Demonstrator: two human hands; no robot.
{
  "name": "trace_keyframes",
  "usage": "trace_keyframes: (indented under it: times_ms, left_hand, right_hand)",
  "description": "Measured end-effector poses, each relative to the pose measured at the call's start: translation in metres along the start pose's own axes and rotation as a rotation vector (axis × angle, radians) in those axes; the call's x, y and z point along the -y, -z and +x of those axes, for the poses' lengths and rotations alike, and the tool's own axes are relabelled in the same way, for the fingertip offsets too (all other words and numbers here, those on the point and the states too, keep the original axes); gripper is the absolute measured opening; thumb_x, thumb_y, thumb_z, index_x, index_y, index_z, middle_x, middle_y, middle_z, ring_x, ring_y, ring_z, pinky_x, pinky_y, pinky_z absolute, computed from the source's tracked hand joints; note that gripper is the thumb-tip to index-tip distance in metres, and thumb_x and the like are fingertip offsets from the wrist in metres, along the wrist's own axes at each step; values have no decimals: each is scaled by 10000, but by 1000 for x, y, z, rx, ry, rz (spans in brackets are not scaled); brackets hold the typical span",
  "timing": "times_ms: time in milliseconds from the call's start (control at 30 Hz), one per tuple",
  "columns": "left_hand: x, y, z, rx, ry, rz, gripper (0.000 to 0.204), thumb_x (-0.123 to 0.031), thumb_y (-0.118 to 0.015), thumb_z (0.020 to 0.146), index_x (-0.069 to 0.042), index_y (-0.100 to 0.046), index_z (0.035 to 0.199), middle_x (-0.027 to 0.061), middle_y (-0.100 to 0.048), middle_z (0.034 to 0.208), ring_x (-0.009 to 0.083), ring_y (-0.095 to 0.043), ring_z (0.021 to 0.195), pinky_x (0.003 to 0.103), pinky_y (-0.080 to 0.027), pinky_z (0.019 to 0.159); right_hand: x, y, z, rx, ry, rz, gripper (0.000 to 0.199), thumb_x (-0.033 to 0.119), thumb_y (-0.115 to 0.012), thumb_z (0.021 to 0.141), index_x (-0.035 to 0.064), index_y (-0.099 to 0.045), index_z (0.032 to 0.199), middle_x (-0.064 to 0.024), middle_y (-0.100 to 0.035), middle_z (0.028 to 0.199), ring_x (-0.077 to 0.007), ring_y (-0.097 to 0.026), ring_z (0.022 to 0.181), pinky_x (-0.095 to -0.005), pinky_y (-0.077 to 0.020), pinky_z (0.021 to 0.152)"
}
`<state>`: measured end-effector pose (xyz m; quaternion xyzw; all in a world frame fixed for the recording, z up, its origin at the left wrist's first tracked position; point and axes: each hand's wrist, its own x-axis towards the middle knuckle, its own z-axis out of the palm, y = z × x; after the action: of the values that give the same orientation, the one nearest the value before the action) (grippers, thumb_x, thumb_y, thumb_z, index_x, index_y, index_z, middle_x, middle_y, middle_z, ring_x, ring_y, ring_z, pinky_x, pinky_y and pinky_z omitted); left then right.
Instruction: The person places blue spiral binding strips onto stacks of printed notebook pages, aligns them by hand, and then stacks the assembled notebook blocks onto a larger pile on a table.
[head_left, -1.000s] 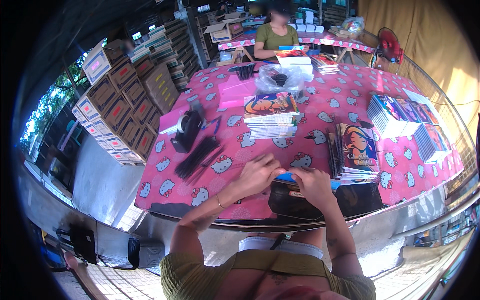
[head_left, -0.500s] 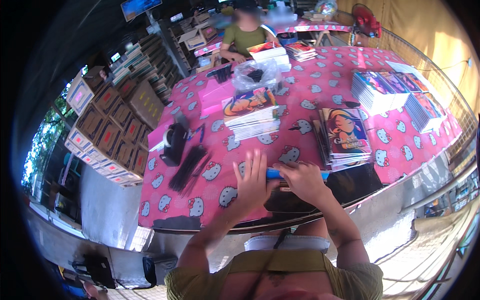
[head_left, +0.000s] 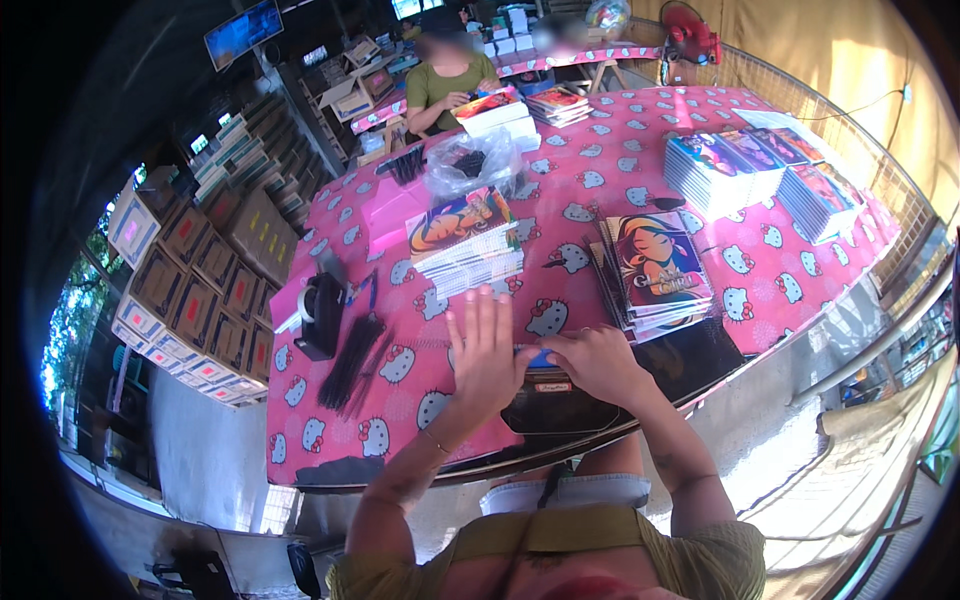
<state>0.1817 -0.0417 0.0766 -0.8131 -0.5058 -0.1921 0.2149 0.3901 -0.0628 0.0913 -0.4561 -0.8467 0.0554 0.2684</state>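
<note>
My left hand (head_left: 482, 345) lies flat with its fingers outstretched near the table's front edge, its thumb beside a blue bar-like piece (head_left: 543, 358). Curled over that piece is my right hand (head_left: 596, 362), which covers most of it; its full shape is hidden. Both hands are over a flat black base (head_left: 545, 408) at the table edge. To the left lies a bundle of thin black plastic binding coils (head_left: 350, 362). Ahead stands a fanned stack of colorful notebooks (head_left: 465, 245). Ahead of my right hand is another pile of notebooks (head_left: 660, 270) with black coils along their left edge.
A black tape dispenser (head_left: 320, 315) stands left on the pink patterned tablecloth (head_left: 560, 210). Further off are a clear plastic bag (head_left: 475, 165), more notebook stacks (head_left: 720, 175) and a seated person (head_left: 445, 85). Cardboard boxes (head_left: 190, 270) are piled beyond the table's left side.
The view has turned slightly, so the table's contents appear shifted left. My hands stay together at the blue piece; its part right of my right hand no longer shows.
</note>
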Motion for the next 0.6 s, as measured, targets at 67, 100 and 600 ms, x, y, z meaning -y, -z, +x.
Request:
trace_keyframes:
  times_ms: [67, 100, 600]
  left_hand:
    - [-18, -10, -45, 48, -103, -131, 851, -562, -551, 951, 67, -381, 1498, 301, -347, 1566, 434, -295, 1491, 646, -175, 1188]
    - [-27, -17, -81, 39, -129, -212, 838, -549, -551, 957, 65, -376, 1501, 299, -347, 1566, 436, -297, 1489, 649, -181, 1184]
    - [-33, -14, -46, 43, -83, -191, 794, -566, -476, 1001, 45, -390, 1500, 280, -376, 1562, 451, -280, 1501, 699, -78, 1175]
  right_hand:
    - [-4, -2, -3, -60, 17, 17, 203, 237, -658, 917, 178, -695, 1108, -102, -732, 827, -332, -713, 747, -468, -545, 670]
    - [-3, -1, -1, -45, 26, 19, 206, 228, -668, 911, 175, -697, 1108, -102, -735, 844, -327, -715, 759, -463, -549, 669]
    - [1, 4, -11, -113, 20, -2, 535, 196, -762, 840, 116, -553, 1326, -148, -724, 1040, -350, -708, 937, -429, -563, 765]
